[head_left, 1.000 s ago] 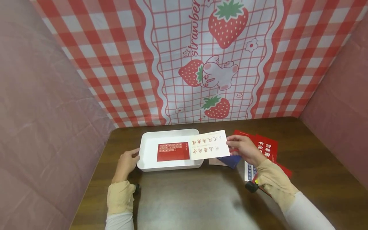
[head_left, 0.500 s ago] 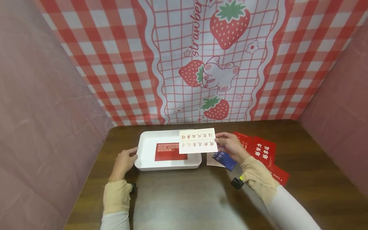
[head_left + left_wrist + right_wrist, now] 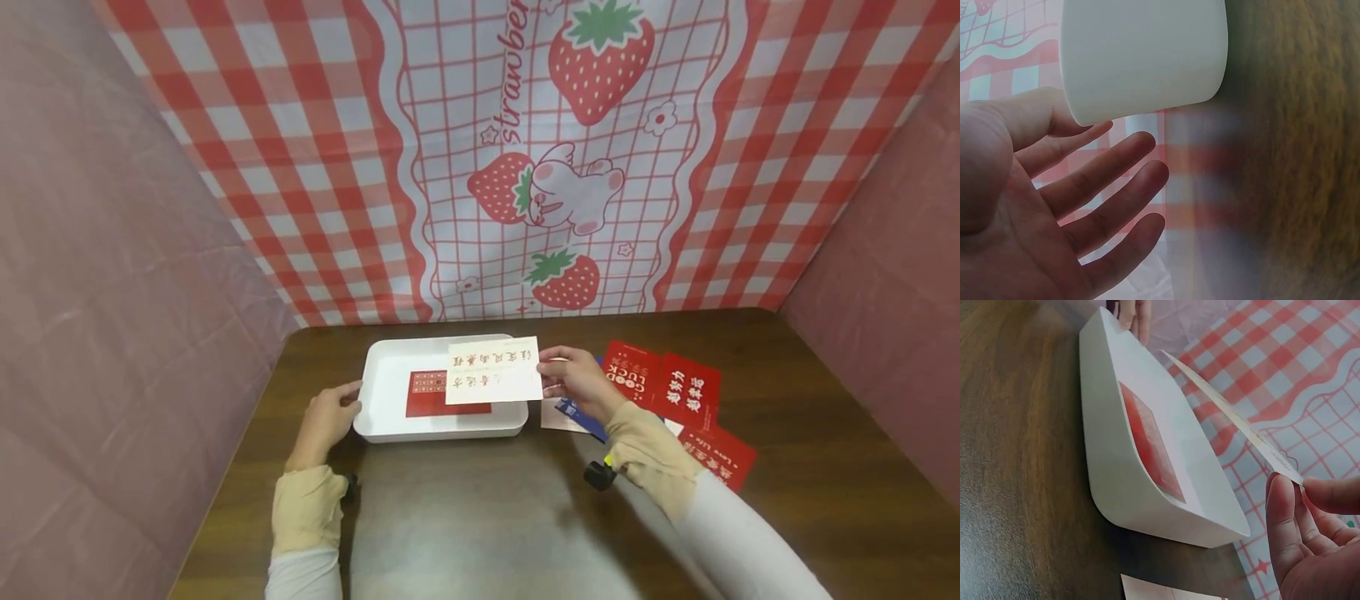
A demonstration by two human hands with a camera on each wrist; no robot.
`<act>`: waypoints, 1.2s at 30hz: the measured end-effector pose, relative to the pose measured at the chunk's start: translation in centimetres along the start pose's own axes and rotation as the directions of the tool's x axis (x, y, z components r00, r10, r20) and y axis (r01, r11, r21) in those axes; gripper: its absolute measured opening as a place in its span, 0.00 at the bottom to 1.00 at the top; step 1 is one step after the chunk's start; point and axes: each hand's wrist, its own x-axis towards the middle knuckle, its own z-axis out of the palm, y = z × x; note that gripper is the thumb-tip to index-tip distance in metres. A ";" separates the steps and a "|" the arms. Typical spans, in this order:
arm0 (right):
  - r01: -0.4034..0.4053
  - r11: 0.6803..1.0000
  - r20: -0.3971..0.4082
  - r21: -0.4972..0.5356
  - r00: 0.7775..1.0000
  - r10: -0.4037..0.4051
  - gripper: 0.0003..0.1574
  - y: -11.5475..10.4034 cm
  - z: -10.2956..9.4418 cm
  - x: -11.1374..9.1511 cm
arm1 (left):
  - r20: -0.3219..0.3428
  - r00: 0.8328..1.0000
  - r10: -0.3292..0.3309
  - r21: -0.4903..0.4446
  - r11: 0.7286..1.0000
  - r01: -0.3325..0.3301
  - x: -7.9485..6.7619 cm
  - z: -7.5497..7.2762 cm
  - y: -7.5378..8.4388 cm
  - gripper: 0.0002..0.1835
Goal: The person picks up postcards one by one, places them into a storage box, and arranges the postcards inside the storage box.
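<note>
My right hand (image 3: 581,379) pinches a cream-white card (image 3: 495,375) by its right edge, between thumb and fingers. Red-brown writing runs across the card, which slants over the right half of a white tray (image 3: 382,425). Inside the tray lies a red card (image 3: 1150,440), partly covered by the white card in the head view. My left hand (image 3: 326,421) is at the tray's left end, its thumb and index finger right at the rim. In the left wrist view the other fingers (image 3: 1125,187) are spread and nearly straight, beside the tray's end wall (image 3: 1147,56).
Right of the tray, several cards lie overlapping on the brown wooden table (image 3: 465,517): a blue card (image 3: 573,417), a red GOOD LUCK card (image 3: 630,375) and other red cards (image 3: 690,392). A red-checked strawberry cloth (image 3: 322,150) hangs behind, with pink cloth walls at both sides.
My right hand has carried the white card leftward from the tray's right edge to over the tray, covering part of the red card. The left hand has stayed at the tray's left end.
</note>
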 end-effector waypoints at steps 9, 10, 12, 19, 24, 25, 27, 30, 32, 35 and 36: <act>-0.027 0.999 -0.006 -0.027 1.000 0.027 0.17 0.6 2.0 0.8 | -0.001 1.000 -0.014 -0.006 1.000 0.014 -0.3 0.0 0.1 0.24; -0.029 0.999 -0.008 -0.025 1.000 0.029 0.17 0.6 2.3 1.0 | 0.000 1.000 -0.015 -0.006 1.000 0.015 -0.3 -0.1 0.2 0.24; -0.034 0.999 -0.010 -0.028 0.999 0.033 0.17 0.8 2.8 1.3 | 0.003 1.000 -0.014 -0.003 1.000 0.014 -0.3 -0.1 0.1 0.24; -0.043 0.997 -0.029 -0.063 0.999 0.041 0.16 1.1 4.8 2.2 | 0.004 1.000 -0.010 0.002 1.000 0.010 -0.3 0.0 0.1 0.24; -0.056 0.995 -0.040 -0.078 0.998 0.053 0.14 1.3 5.8 2.7 | 0.009 1.000 -0.011 0.001 1.000 0.011 -0.4 0.1 0.2 0.24; -0.063 0.995 -0.043 -0.076 0.997 0.060 0.14 1.4 5.9 2.7 | 0.010 1.000 -0.011 0.001 1.000 0.011 -0.4 0.2 0.2 0.24; -0.072 0.994 -0.043 -0.080 0.997 0.069 0.14 1.6 6.1 2.8 | 0.012 1.000 -0.012 0.003 1.000 0.012 -0.4 0.2 0.3 0.24; -0.075 0.993 -0.035 -0.088 0.997 0.072 0.18 1.9 6.3 2.8 | 0.013 1.000 -0.011 0.007 1.000 0.011 -0.4 0.3 0.3 0.24; -0.073 0.992 -0.031 -0.100 0.997 0.070 0.21 2.1 6.4 2.8 | 0.012 1.000 -0.013 0.005 1.000 0.013 -0.3 0.2 0.3 0.24; -0.062 0.990 -0.042 -0.123 0.998 0.057 0.23 2.2 6.5 2.8 | 0.010 1.000 -0.007 0.007 1.000 0.007 -0.3 0.2 0.2 0.24; -0.057 0.989 -0.050 -0.136 0.997 0.051 0.22 2.2 6.6 2.8 | 0.008 1.000 -0.003 0.011 1.000 0.003 -0.3 0.1 0.1 0.24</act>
